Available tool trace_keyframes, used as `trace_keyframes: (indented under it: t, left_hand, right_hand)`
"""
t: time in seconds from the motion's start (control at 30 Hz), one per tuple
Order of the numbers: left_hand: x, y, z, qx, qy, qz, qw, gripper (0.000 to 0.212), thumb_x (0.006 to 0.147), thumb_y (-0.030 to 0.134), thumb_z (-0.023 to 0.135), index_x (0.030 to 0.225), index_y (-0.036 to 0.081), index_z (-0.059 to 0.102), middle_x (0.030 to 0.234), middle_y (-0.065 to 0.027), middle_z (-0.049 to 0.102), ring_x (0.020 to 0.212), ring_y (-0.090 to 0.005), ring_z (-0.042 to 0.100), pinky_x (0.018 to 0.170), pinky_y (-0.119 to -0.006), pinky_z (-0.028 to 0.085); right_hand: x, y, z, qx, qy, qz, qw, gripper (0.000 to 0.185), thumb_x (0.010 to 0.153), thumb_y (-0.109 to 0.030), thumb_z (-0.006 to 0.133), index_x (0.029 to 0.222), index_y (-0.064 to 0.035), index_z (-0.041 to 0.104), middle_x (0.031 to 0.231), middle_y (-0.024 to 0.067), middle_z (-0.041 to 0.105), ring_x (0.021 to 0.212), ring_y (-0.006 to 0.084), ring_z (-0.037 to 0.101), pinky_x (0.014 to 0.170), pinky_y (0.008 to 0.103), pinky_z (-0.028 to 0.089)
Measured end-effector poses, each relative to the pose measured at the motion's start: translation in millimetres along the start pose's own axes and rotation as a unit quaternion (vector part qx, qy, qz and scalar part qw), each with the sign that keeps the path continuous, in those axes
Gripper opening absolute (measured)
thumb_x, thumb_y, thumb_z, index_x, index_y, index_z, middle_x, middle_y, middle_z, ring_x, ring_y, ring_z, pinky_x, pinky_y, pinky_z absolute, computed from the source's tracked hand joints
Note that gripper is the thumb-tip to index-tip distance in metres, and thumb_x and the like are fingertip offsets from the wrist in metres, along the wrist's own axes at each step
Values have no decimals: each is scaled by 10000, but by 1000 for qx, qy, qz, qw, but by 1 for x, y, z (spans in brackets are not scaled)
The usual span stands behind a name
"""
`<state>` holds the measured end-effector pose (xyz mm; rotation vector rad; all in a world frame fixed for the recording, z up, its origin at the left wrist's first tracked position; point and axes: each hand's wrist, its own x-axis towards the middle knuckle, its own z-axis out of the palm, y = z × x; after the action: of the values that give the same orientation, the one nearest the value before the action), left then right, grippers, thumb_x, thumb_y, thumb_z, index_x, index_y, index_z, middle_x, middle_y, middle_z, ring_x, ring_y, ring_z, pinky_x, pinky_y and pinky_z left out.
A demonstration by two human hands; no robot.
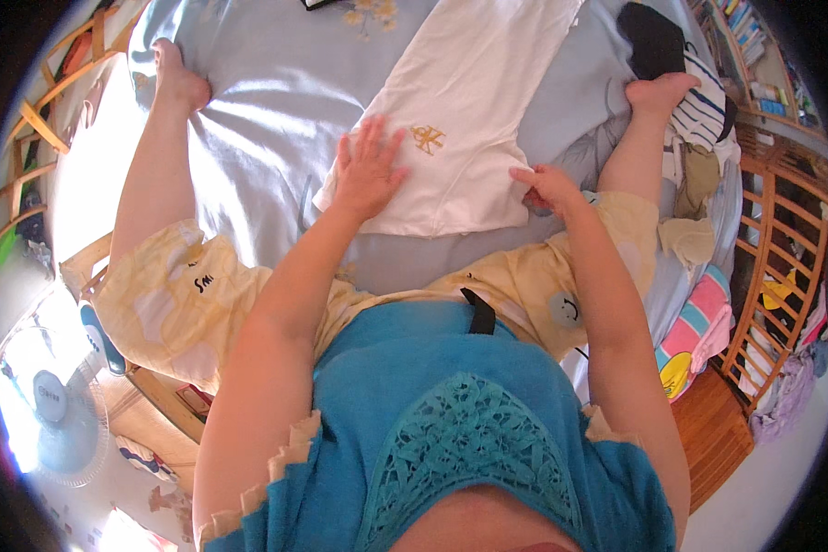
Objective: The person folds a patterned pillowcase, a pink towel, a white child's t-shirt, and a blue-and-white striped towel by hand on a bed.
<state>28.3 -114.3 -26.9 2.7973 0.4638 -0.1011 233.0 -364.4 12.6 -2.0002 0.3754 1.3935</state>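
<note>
A white garment [469, 90] with a small gold embroidered emblem lies spread on a light blue bedsheet [276, 131], between my outstretched legs. My left hand [369, 169] rests flat on its left part, palm down and fingers spread, beside the emblem. At the garment's right edge, my right hand [548, 188] pinches the fabric between thumb and fingers; some of those fingers are hidden beneath the hand. The garment's far end runs out of view at the top.
Black, striped and olive clothes [697, 172] are heaped by my right foot. A pink and blue striped cloth [697, 324] lies at the bed's right edge, near a wooden rack [773, 255]. An electric fan [58, 407] stands at lower left.
</note>
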Motion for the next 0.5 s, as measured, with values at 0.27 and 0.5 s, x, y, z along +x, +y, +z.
trace_keyframes:
  t: [0.27, 0.5]
  left_hand:
    - [6, -25, -34, -156, 39, -270, 949, 451, 781, 229, 635, 1182, 78, 496, 1262, -162, 428, 1211, -314, 356, 991, -458, 296]
    - [6, 45, -13, -103, -14, 277, 955, 553, 758, 156, 563, 1296, 106, 445, 1413, -109, 343, 1314, -289, 301, 1071, -473, 222]
  right_hand:
    - [-19, 20, 18, -67, -79, 40, 994, 431, 756, -288, 702, 1105, -72, 571, 1016, 59, 621, 856, 170, 600, 707, 302, 488]
    - [-54, 19, 23, 147, -32, 10, 989, 405, 800, -179, 621, 1165, -55, 496, 1037, 97, 597, 847, 212, 615, 668, 366, 537]
